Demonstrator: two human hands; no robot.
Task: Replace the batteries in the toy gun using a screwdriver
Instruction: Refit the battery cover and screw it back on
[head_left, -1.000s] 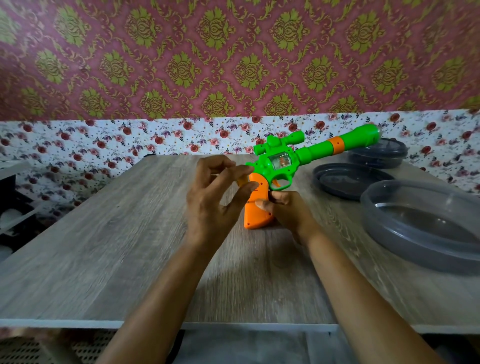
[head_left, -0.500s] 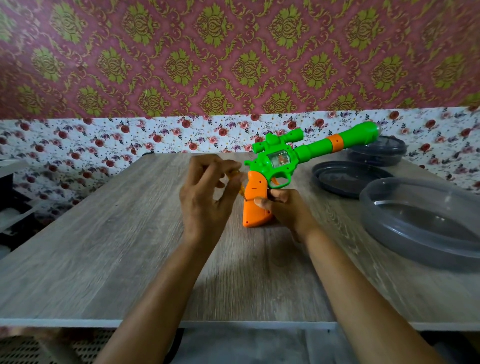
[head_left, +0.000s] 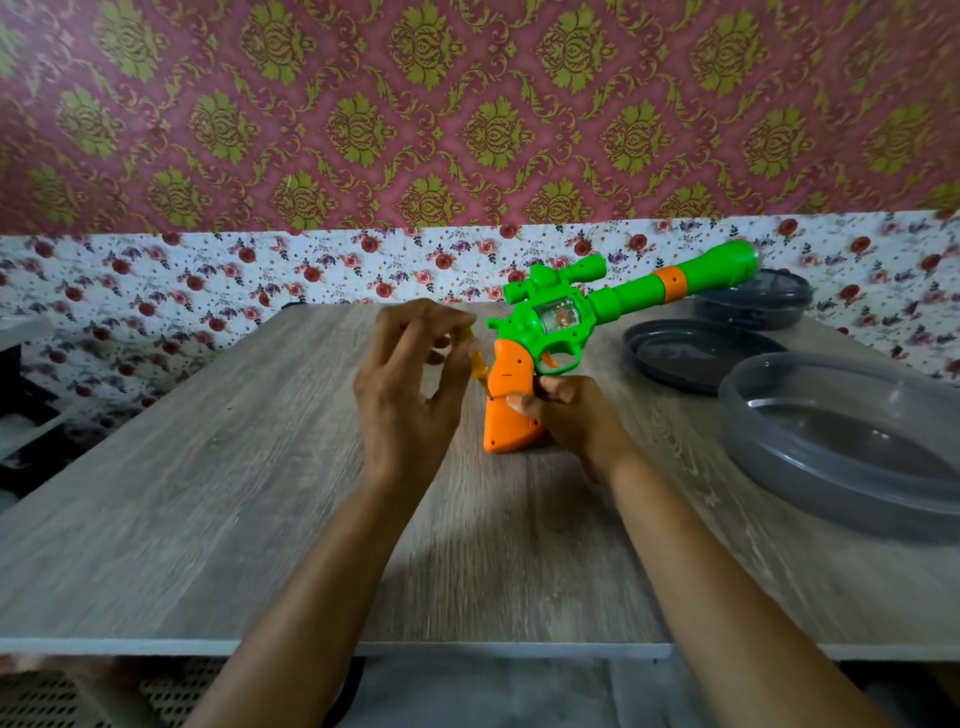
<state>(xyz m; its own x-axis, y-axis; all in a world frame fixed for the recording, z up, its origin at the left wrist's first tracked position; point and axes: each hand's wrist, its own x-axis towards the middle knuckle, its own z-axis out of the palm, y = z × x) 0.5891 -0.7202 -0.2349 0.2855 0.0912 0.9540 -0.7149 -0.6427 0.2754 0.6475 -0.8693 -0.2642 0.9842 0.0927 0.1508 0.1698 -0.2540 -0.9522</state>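
Note:
A green toy gun (head_left: 576, 312) with an orange grip (head_left: 506, 400) stands butt-down on the wooden table (head_left: 208, 493), barrel pointing up to the right. My right hand (head_left: 566, 415) grips the orange handle from the right side. My left hand (head_left: 410, 389) is just left of the grip, fingers pinched on a small yellow-handled screwdriver (head_left: 479, 366). The screwdriver's tip meets the left edge of the orange grip. Most of the screwdriver is hidden by my fingers.
A large grey plastic container (head_left: 852, 441) sits at the right edge of the table. A dark round lid (head_left: 696, 358) lies behind it, and another dark round container (head_left: 753, 306) stands near the flowered wall. A shelf shows at the far left.
My left hand has drawn a little to the left off the grip, and the yellow screwdriver now shows between its fingers. The gun and my right hand have stayed in place.

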